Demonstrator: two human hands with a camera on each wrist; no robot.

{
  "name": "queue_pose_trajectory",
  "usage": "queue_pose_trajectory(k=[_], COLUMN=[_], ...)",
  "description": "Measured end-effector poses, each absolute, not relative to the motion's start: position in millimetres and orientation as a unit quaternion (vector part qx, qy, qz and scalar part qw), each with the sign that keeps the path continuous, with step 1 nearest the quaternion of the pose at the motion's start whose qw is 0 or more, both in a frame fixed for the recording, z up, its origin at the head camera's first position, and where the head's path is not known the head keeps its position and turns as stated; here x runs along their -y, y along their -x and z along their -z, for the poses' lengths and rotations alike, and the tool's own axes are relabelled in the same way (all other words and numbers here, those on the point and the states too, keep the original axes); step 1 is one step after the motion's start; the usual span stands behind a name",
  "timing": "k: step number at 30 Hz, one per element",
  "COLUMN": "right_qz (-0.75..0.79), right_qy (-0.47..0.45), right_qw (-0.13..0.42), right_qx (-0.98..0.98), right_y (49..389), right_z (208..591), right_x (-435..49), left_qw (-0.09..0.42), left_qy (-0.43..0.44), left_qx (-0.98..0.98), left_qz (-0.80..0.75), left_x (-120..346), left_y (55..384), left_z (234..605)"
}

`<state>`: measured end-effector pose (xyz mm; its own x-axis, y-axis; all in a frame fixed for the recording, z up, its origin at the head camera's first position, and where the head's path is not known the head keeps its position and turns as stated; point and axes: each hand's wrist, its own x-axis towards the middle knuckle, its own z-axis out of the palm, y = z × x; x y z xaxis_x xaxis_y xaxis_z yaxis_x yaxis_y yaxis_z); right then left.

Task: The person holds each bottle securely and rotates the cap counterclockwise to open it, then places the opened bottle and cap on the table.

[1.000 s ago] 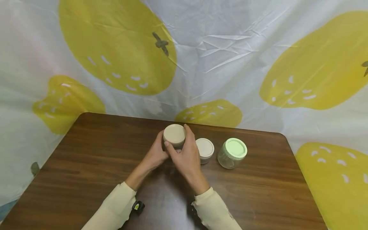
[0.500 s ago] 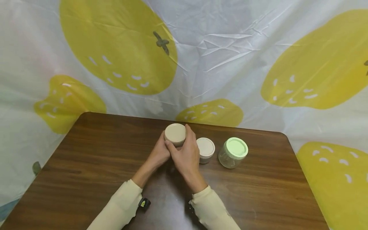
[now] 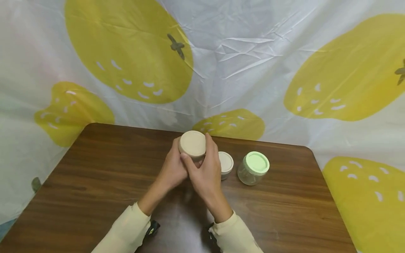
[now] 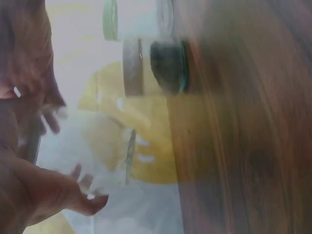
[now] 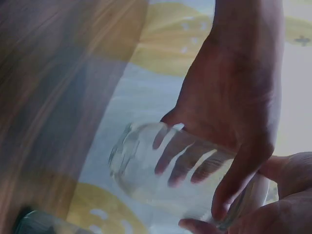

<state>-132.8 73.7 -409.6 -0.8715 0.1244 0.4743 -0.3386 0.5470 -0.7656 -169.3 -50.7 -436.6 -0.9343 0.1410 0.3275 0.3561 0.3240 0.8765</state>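
Note:
Between both hands is a clear jar (image 5: 141,170) with a cream lid (image 3: 193,143), raised above the table and slightly tilted. My left hand (image 3: 172,167) wraps its fingers around the jar's clear side, visible through the wall in the right wrist view. My right hand (image 3: 207,172) grips at the lid, its thumb on the near rim and its fingers along the right side. Just right of the hands stands a smaller jar with a cream-white lid (image 3: 226,161), partly hidden by the right hand; something dark shows at its bottom (image 4: 168,67). Beyond it stands a clear jar with a green lid (image 3: 257,162).
The brown wood table (image 3: 95,189) has its far edge against a hanging white cloth (image 3: 240,70) printed with yellow fruit. Both standing jars are on its right half, close together. Cream sleeves with dark straps cover the forearms.
The held jar has risen a little and tilts slightly more, with both hands moving along with it. The two standing jars stay in place; the head view shifts slightly.

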Motion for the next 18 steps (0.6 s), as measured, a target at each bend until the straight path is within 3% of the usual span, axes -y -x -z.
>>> queue_pose_trajectory(k=[14,18], right_qz=[-0.543,-0.580], right_qy=[-0.074,-0.070], right_qw=[0.281,0.262], right_qx=[0.788,0.768], right_y=[79.0,64.8], right_z=[385.6,383.6], right_x=[-84.4,-93.7], left_qw=[0.219,0.258], left_qy=[0.197,0.243], left_qx=[0.816,0.815], left_qz=[0.497,0.460], left_x=[44.2,45.6], left_y=[125.8,119.2], left_z=[420.2,419.1])
